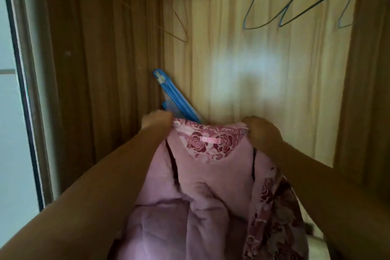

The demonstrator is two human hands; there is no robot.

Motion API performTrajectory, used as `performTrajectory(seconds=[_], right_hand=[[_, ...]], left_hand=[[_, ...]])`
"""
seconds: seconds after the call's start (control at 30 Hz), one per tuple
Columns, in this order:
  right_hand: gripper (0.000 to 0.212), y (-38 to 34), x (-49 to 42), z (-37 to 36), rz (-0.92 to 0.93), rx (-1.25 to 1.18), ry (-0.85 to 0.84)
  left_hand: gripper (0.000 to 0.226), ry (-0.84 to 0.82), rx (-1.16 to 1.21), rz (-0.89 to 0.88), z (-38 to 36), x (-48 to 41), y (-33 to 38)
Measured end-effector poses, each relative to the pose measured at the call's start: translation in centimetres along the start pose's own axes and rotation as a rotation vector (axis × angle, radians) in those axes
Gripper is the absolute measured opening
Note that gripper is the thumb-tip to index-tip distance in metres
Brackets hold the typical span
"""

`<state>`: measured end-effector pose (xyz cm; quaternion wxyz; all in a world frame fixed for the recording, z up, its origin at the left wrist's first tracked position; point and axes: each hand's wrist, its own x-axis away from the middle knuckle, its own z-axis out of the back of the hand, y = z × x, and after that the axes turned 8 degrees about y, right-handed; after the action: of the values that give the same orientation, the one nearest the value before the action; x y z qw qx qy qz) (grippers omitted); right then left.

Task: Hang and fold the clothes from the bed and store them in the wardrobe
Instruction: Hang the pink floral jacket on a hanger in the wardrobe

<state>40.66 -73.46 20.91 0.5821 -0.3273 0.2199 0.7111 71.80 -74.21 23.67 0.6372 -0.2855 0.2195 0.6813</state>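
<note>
Right grip [261,133]: fingers curled over the right shoulder seam of the pink padded jacket [211,186], beside the collar. Left grip [157,119]: blurred, clamped on the opposite shoulder corner.

Jacket is held up between both grips inside the wardrobe [253,69], lining toward the camera, body sagging below.

Handling (judged): thick quilted fill, so soft, bulky and moderately heavy for a garment. It has no stiffness and droops wherever it is unsupported. The fleecy lining should not be slippery.

Best holds: the shoulder seams, or the hanging loop [211,139] at the rose-print collar.

Dark strips at the armholes; cannot tell whether they are a hanger.

Blue wire hangers [295,6] overhead right, tan wire hanger [147,6] overhead left.
</note>
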Motion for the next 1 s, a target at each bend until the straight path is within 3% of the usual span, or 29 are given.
performTrajectory(seconds=[0.2,0.33,0.5,0.6,0.7,1.0], right_hand=[[0.020,-0.7,5.3,-9.0,-0.024,0.002,-0.101],[0.031,-1.1,7.9,-13.7,0.095,0.107,-0.376],[0.041,-2.5,7.1,-12.6,0.094,0.013,-0.615],[0.032,-4.3,3.9,-9.5,0.018,-0.172,-0.682],[0.038,-6.3,0.1,-5.5,0.035,-0.214,-0.649],[0.042,-8.8,-8.3,5.6,0.055,-0.349,-0.271]], left_hand=[[0.032,-0.266,0.029,0.055,-7.9,6.8,-1.3],[0.034,-0.479,0.106,-0.002,-11.4,9.6,-1.7],[0.058,-0.683,0.407,0.057,-12.0,9.6,-2.9],[0.068,-0.610,0.541,0.077,-9.3,7.5,-2.9],[0.067,-0.542,0.674,0.121,-5.7,4.3,-2.5],[0.033,-0.237,0.425,-0.052,6.3,-4.6,-1.9]])
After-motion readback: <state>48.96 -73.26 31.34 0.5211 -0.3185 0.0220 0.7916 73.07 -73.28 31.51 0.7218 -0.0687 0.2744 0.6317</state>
